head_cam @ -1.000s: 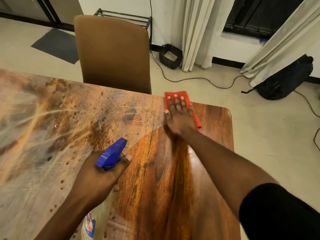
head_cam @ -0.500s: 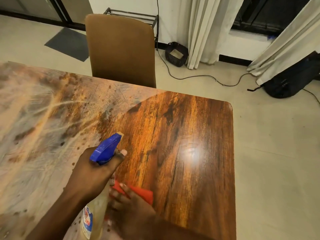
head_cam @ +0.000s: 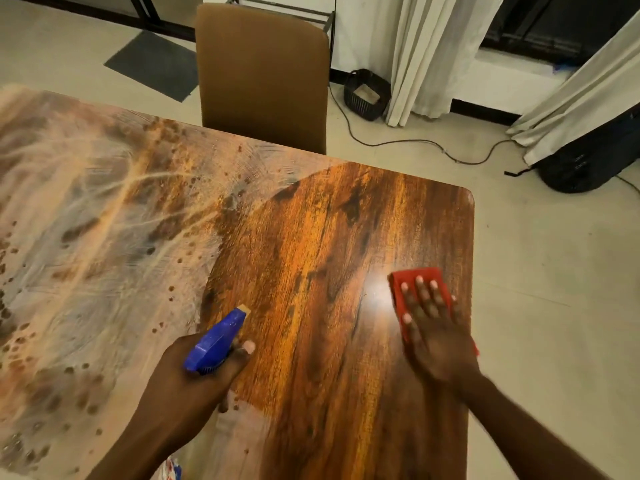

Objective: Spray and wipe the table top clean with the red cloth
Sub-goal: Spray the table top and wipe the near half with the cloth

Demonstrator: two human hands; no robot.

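Note:
The wooden table top (head_cam: 311, 244) fills the view; its left part is filmed with whitish smears and droplets, its right part shines bare and glossy. My right hand (head_cam: 433, 327) lies flat, fingers spread, pressing the red cloth (head_cam: 414, 277) onto the table close to the right edge. My left hand (head_cam: 194, 372) grips a spray bottle with a blue trigger head (head_cam: 216, 341), nozzle aimed away over the table. The bottle's body is mostly hidden below my hand.
A brown chair (head_cam: 263, 74) stands against the table's far edge. On the floor beyond lie a black basket (head_cam: 365, 95), a cable (head_cam: 415, 142), pale curtains (head_cam: 433, 53) and a dark bag (head_cam: 588, 161). The table's right edge (head_cam: 471, 271) drops to open floor.
My right hand with the cloth swept from the far edge back toward me beside the bottle, then out to the right edge. The spray bottle hand stayed nearly in place.

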